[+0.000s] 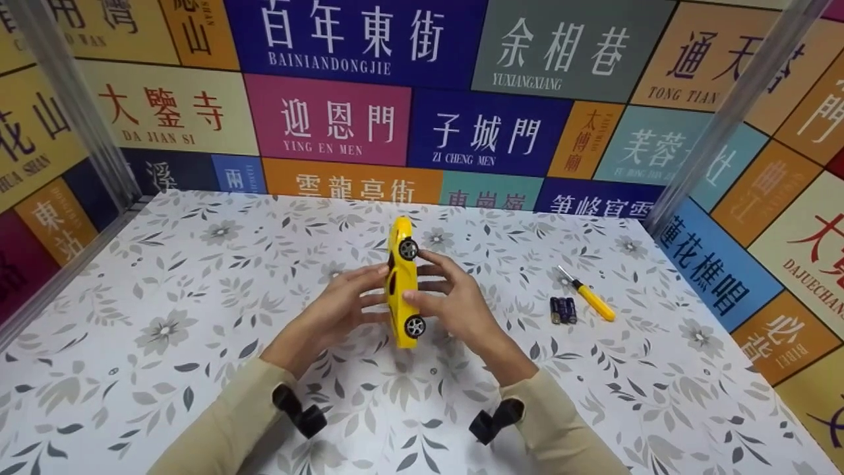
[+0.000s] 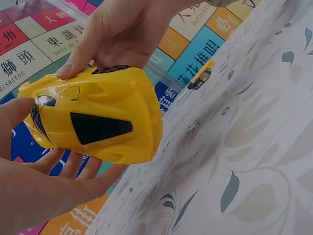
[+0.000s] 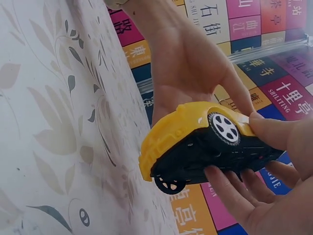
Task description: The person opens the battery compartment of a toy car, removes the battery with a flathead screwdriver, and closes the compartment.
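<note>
A yellow toy car (image 1: 403,290) is held on its side above the table, one end pointing away. My left hand (image 1: 330,307) grips its roof side, thumb on the front glass area and fingers along the lower flank in the left wrist view. My right hand (image 1: 465,307) pinches it from the other side. In the right wrist view the right thumb lies on the yellow side by a wheel, and the fingertips (image 3: 217,178) touch the black underside (image 3: 200,159). A dark window (image 2: 100,127) shows on the car's top.
Right of the hands, a screwdriver with a yellow handle (image 1: 595,302) lies on the table beside a small row of dark batteries (image 1: 563,310). A floral cloth (image 1: 165,389) covers the tabletop. Colourful lettered panels (image 1: 330,125) and clear posts stand around it.
</note>
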A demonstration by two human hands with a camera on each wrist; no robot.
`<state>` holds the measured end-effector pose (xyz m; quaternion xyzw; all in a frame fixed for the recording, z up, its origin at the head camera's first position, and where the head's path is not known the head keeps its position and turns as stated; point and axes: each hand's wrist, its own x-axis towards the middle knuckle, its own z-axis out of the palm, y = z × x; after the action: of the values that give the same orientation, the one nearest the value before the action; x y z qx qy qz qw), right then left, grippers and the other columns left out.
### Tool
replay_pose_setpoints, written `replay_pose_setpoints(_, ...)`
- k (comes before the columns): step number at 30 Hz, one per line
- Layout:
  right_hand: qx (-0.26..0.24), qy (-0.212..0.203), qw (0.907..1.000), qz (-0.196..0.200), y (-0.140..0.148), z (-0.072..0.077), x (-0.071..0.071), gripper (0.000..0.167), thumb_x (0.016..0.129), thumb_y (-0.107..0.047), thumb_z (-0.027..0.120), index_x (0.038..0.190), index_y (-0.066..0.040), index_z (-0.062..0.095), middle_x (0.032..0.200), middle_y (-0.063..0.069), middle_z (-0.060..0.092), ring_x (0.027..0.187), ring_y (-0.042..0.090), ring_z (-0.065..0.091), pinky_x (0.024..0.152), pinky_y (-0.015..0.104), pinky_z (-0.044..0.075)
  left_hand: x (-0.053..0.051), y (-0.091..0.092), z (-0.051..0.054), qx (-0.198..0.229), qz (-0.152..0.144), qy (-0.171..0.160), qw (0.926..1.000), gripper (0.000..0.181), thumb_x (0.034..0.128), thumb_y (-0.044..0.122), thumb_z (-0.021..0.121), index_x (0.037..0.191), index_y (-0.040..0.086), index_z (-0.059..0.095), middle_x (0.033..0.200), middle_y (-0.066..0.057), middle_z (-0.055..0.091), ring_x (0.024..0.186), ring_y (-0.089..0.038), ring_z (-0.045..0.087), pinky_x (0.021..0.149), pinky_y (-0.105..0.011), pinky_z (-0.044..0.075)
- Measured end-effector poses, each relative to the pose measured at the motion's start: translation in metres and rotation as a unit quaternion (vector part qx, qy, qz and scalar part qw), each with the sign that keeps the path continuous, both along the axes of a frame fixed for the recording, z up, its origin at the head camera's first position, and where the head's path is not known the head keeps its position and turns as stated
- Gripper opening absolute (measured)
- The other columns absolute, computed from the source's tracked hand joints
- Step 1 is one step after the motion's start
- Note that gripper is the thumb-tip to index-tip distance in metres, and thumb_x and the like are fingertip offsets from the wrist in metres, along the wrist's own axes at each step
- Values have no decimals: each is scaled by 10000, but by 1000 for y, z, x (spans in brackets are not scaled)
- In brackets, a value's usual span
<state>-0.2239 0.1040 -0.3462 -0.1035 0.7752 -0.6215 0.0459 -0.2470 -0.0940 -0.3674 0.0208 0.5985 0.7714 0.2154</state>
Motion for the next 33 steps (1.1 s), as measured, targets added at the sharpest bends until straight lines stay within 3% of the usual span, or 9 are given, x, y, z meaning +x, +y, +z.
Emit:
replay_pose_setpoints(11, -62, -368, 9977, -560, 7, 4, -6, 437, 982, -128, 639, 1405, -205, 558, 1352, 109, 614, 1190, 266, 655, 857, 373, 624, 0, -2, 2, -112, 132, -90, 9998, 457, 1039, 247, 528, 1478, 127, 480, 1481, -101, 534, 1305, -282, 571, 1085, -461, 514)
replay_pose_setpoints(17, -278, -664, 9961, -514, 11, 4, -10, 442, 998, -99, 603, 1428, -175, 531, 1374, 133, 586, 1219, 295, 640, 844, 374, 629, 2, -4, 4, -179, -30, 65, 9998, 460, 1038, 215, 521, 1483, 118, 458, 1504, -94, 512, 1355, -296, 529, 1111, -478, 489)
replay_pose_setpoints(23, -450, -682, 9960, -359, 13, 6, -10, 451, 1003, -84, 589, 1444, -139, 510, 1383, 157, 571, 1218, 315, 638, 857, 391, 628, 2, -4, 4, -193, -164, 129, 9996, 446, 1044, 206, 504, 1478, 134, 433, 1500, -110, 516, 1348, -304, 540, 1121, -491, 478)
replay_pose_setpoints(33, -420, -761, 9955, -386, 16, 6, -10, 415, 981, -92, 630, 1391, -113, 569, 1326, 161, 597, 1104, 259, 677, 845, 397, 633, 4, -3, 0, -215, 23, 255, 9994, 564, 939, 116, 676, 1442, 102, 422, 1446, -184, 553, 1187, -278, 651, 1026, -460, 552)
